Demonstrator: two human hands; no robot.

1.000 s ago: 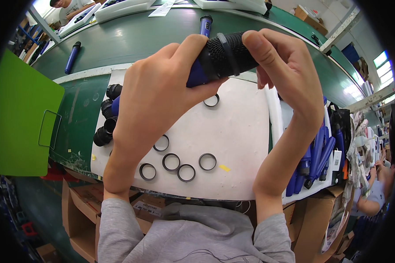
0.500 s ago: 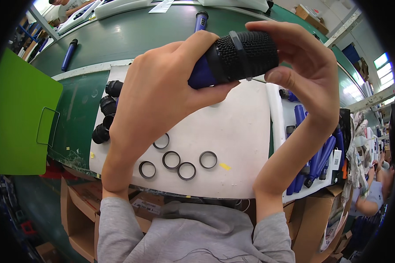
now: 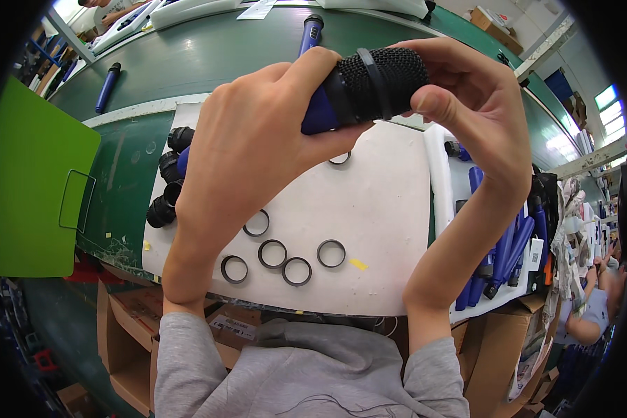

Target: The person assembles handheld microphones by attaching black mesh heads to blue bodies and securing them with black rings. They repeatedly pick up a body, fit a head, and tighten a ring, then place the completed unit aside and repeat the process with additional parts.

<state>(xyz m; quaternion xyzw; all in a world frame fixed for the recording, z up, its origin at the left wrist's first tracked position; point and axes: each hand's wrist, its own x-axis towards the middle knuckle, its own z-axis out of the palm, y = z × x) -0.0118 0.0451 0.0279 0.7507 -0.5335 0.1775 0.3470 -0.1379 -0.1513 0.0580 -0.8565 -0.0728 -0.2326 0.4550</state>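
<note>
My left hand point(image 3: 251, 139) wraps round the blue body of a microphone point(image 3: 320, 111), held up over the white work sheet with its black mesh head pointing right. A dark grey ring point(image 3: 375, 83) sits round the middle of the mesh head. At the far end of the head, my right hand point(image 3: 484, 111) curves its thumb and fingers about the mesh; some of those fingertips are hidden behind it. Below, several loose dark rings point(image 3: 272, 254) lie on the white sheet point(image 3: 383, 209), and another ring point(image 3: 340, 159) shows partly under the left hand.
Black-headed microphones point(image 3: 161, 212) line the sheet's left edge. On the right, a white foam tray point(image 3: 437, 157) holds several blue microphone bodies point(image 3: 512, 254). A green board point(image 3: 35, 188) stands at left. Two blue microphones point(image 3: 109, 88) lie farther back. Cardboard boxes point(image 3: 491, 348) sit below the table edge.
Both hands and the microphone have shifted slightly left. The thumb and fingers of my right hand have moved in along the mesh head's end. One ring beneath the microphone shows more.
</note>
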